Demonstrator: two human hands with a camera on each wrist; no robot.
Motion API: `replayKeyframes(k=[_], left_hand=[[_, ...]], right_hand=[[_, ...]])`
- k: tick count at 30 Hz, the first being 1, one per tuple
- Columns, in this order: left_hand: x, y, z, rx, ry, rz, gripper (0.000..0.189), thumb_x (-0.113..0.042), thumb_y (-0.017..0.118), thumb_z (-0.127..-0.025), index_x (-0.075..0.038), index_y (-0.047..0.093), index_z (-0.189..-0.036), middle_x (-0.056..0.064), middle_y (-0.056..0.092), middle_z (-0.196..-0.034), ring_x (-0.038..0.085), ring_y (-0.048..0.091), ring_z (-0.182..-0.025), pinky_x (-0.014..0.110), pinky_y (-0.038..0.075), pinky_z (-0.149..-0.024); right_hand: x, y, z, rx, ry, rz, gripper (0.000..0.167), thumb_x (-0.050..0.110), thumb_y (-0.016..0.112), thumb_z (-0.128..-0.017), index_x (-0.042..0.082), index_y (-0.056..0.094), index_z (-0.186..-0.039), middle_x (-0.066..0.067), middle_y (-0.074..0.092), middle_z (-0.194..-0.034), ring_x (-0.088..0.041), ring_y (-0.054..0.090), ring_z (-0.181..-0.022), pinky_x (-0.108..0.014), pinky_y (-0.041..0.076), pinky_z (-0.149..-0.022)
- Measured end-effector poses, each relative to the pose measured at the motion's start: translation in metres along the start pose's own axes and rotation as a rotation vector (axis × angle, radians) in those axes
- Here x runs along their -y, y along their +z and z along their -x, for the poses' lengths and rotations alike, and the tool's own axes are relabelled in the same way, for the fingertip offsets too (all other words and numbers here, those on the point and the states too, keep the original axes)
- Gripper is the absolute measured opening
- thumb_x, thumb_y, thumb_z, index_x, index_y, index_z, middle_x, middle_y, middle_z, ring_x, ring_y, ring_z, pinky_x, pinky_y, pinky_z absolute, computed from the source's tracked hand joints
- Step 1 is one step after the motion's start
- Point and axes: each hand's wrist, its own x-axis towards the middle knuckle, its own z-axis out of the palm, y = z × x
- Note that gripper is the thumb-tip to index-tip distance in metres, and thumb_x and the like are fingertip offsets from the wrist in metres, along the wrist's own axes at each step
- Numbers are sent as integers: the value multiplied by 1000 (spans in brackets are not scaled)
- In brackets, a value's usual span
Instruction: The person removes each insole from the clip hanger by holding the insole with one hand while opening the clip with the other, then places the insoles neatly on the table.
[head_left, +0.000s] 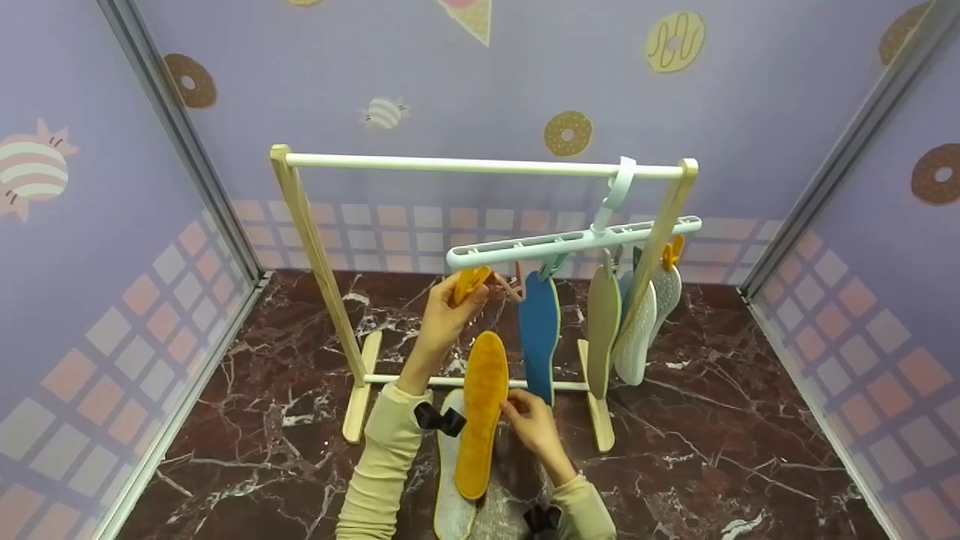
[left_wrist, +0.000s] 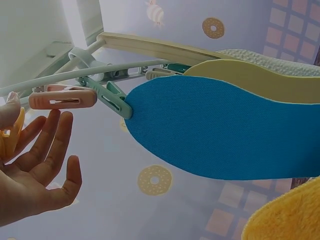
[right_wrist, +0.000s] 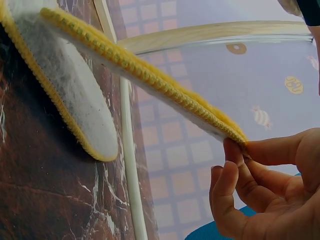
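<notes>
My left hand (head_left: 442, 319) is raised under the near end of the pale hanger (head_left: 540, 246), thumb and fingers pinching an orange clothes peg (head_left: 471, 283). Beside it dangles a pink peg (left_wrist: 62, 99), with nothing in it. Lower down, my right hand (head_left: 534, 429) pinches the edge of a fuzzy yellow insole (head_left: 482, 412) between thumb and fingertips. The insole slants upward, its white underside and stitched yellow border showing in the right wrist view. A matching insole (right_wrist: 85, 105) lies white side up on the marbled surface below.
A blue insole (head_left: 540, 330) hangs from a green peg, with a beige insole (head_left: 602, 326) and white textured ones (head_left: 636, 341) farther along. The hanger hooks over the top rail (head_left: 465, 164) of a wooden rack. Patterned panels enclose the sides and back.
</notes>
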Motion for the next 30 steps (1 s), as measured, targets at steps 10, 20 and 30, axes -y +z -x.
replayKeyframes(k=[10,20,30], left_hand=[[1,-1,1,21,6,17,47,-21,60,-83,13,49,-114,0,59,-95,11,59,-88,27,48,-85],[0,-1,1,18,-5,15,48,-19,58,-85,12,46,-119,8,61,-101,8,60,-86,22,48,-81],[5,-11,1,49,16,26,57,-33,61,-81,9,50,-116,12,63,-107,30,63,-92,31,51,-83]], right_hand=[[21,1,5,3,-12,-28,15,-1,54,-85,-13,60,-91,-27,63,-77,-34,60,-70,-17,46,-59],[-2,7,1,7,-5,6,17,8,57,-86,-8,62,-91,-20,64,-76,-11,58,-66,-16,45,-58],[-5,10,-1,33,20,-8,20,9,56,-86,-10,61,-92,-21,64,-78,-4,53,-66,-15,44,-59]])
